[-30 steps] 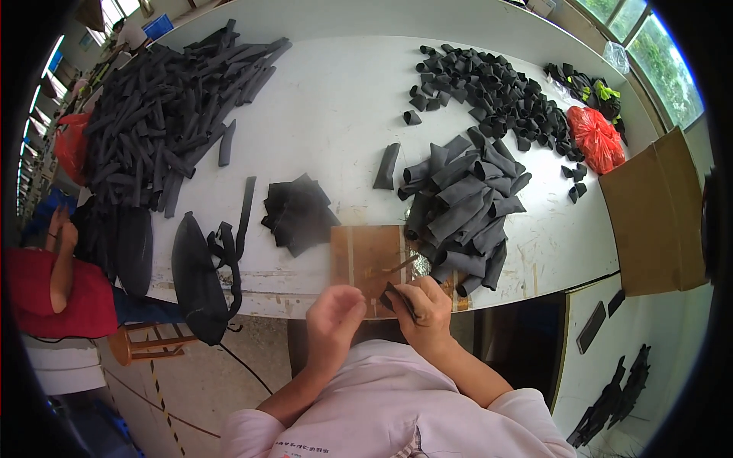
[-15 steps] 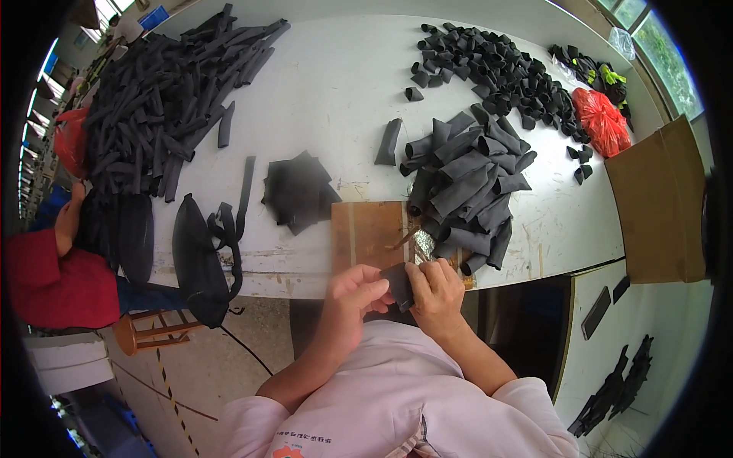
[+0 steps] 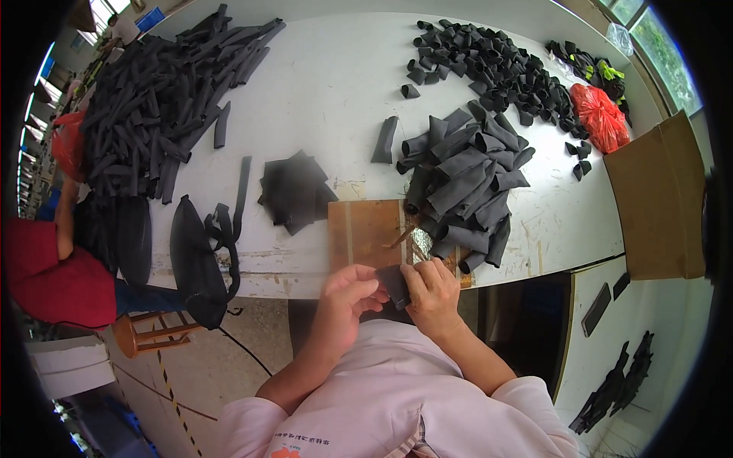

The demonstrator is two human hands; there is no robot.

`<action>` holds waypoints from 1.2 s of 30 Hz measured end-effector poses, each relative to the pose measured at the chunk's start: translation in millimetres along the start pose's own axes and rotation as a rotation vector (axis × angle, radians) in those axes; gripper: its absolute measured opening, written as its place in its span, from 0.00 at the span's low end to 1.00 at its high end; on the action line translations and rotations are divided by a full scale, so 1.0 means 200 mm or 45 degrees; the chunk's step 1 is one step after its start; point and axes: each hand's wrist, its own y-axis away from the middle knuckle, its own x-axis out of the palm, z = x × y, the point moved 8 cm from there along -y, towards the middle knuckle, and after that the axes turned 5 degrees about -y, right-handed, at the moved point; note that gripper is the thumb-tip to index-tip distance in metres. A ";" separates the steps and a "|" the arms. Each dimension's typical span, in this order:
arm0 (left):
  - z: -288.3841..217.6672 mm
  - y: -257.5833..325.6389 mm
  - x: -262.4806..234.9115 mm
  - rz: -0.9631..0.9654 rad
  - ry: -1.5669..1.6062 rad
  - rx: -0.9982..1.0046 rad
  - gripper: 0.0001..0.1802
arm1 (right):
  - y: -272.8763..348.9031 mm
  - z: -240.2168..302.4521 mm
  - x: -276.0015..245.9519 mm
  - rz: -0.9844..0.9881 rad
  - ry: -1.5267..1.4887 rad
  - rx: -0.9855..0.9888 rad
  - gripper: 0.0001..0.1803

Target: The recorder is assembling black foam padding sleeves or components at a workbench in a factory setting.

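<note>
A small dark grey fabric piece (image 3: 394, 285) is held between my two hands, just over the table's front edge. The fingers and thumb of my left hand (image 3: 345, 298) close at its left edge. My right hand (image 3: 432, 296) grips its right side with bent fingers, which cover part of it. Just beyond my hands lies a brown board (image 3: 366, 229) with tape strips. A heap of dark fabric tubes (image 3: 466, 179) rests at the board's right side. To its left is a flat stack of dark fabric pieces (image 3: 296, 191).
Far left lies a large pile of long dark strips (image 3: 153, 99); far right, many short dark tubes (image 3: 496, 65). A red plastic bag (image 3: 599, 118) and cardboard box (image 3: 657, 202) stand right. A black bag (image 3: 197, 259) hangs over the front edge. A co-worker in red (image 3: 65, 267) sits left.
The fabric piece has tilted slightly while both hands keep hold of it. The co-worker's arm at the left has shifted. The whole view has moved a little.
</note>
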 end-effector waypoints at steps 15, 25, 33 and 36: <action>-0.15 0.05 0.03 -0.197 -0.434 0.388 0.09 | -0.02 -0.07 0.05 -0.020 -0.503 0.323 0.10; -0.20 -0.03 0.00 -0.056 -0.900 0.759 0.01 | -0.01 -0.09 0.13 0.303 -1.065 0.603 0.12; -0.19 -0.01 0.03 -0.089 -0.972 0.727 0.02 | -0.03 -0.10 0.04 0.128 -0.888 0.532 0.09; -0.16 0.02 -0.01 -0.300 -0.898 0.717 0.04 | -0.04 -0.06 0.01 -0.005 -0.703 0.415 0.08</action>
